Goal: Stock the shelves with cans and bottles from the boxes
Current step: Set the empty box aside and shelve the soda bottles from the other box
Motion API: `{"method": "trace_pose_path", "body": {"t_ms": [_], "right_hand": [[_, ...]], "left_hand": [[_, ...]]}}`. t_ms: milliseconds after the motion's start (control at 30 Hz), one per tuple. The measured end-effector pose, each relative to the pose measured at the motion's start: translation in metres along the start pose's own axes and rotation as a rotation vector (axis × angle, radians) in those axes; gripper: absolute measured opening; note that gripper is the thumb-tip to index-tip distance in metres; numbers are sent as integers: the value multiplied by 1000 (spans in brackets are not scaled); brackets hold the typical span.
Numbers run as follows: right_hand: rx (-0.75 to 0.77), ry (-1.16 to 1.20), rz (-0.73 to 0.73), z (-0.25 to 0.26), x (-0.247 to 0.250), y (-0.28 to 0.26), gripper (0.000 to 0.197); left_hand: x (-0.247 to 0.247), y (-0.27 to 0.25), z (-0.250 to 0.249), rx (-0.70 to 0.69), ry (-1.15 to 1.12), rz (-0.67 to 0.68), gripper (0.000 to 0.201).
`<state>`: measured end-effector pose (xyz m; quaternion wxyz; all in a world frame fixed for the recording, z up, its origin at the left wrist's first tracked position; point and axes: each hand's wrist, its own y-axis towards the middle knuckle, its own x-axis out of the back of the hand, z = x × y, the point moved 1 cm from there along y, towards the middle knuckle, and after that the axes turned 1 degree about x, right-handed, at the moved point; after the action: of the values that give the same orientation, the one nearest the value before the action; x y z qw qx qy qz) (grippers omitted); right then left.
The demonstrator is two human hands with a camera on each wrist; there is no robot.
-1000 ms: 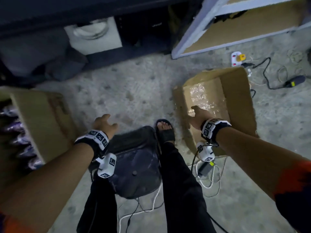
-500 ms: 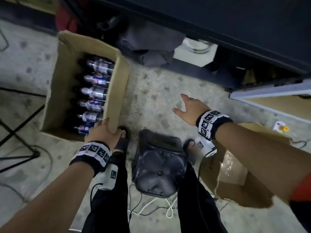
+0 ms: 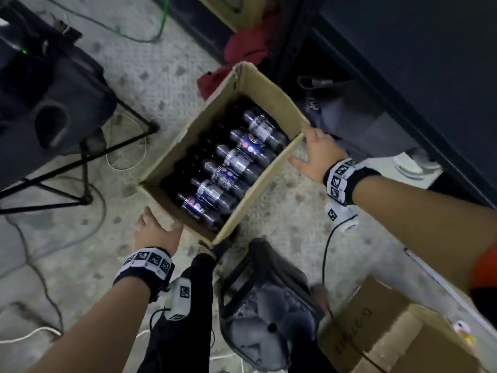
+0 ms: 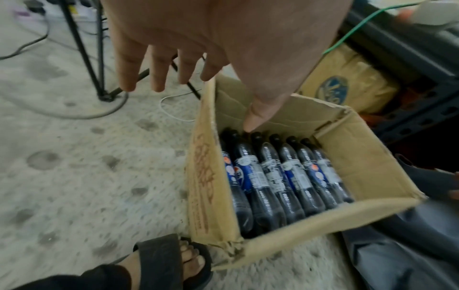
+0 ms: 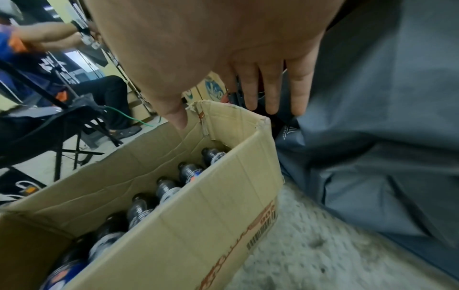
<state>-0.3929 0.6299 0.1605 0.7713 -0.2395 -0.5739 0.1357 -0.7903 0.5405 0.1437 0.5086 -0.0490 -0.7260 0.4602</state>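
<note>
An open cardboard box (image 3: 258, 189) stands on the floor with several dark cola bottles (image 3: 231, 168) lying side by side in it. My left hand (image 3: 158, 227) is at the box's near left wall, fingers (image 4: 129, 78) straight down outside it and the thumb above the bottle caps (image 4: 273, 137) inside the box (image 4: 347, 157). My right hand (image 3: 306, 149) is at the far right corner, thumb over the box (image 5: 198, 215) and fingers (image 5: 273, 94) spread outside it, above the bottles (image 5: 141, 208). Neither hand holds anything.
A dark stool (image 3: 269, 305) stands between my legs, a second cardboard box (image 3: 390, 332) at the lower right. Grey fabric (image 3: 363, 122) and a dark shelf frame (image 3: 403, 76) lie right of the bottle box. Tripod legs (image 3: 80, 162) and cables cross the floor on the left.
The view has swung left onto the bottle box. My right hand crossed from over the bare floor to the box's far corner; my left hand shifted along the near side to the left wall.
</note>
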Motion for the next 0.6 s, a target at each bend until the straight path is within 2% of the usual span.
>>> {"method": "trace_pose_path", "body": {"t_ms": [133, 300, 433, 533, 600], "right_hand": [[-10, 11, -38, 10, 5, 68, 99], [-34, -123, -10, 21, 16, 130, 101], [4, -178, 26, 35, 23, 167, 76], [18, -173, 42, 48, 28, 189, 57], [9, -169, 37, 55, 31, 203, 45]], "left_hand": [[-11, 24, 9, 41, -174, 75, 94], [-25, 50, 7, 38, -290, 166, 99], [-40, 68, -1, 121, -379, 185, 83], [-49, 72, -9, 236, -575, 197, 53], [-54, 73, -11, 274, -638, 176, 50]]}}
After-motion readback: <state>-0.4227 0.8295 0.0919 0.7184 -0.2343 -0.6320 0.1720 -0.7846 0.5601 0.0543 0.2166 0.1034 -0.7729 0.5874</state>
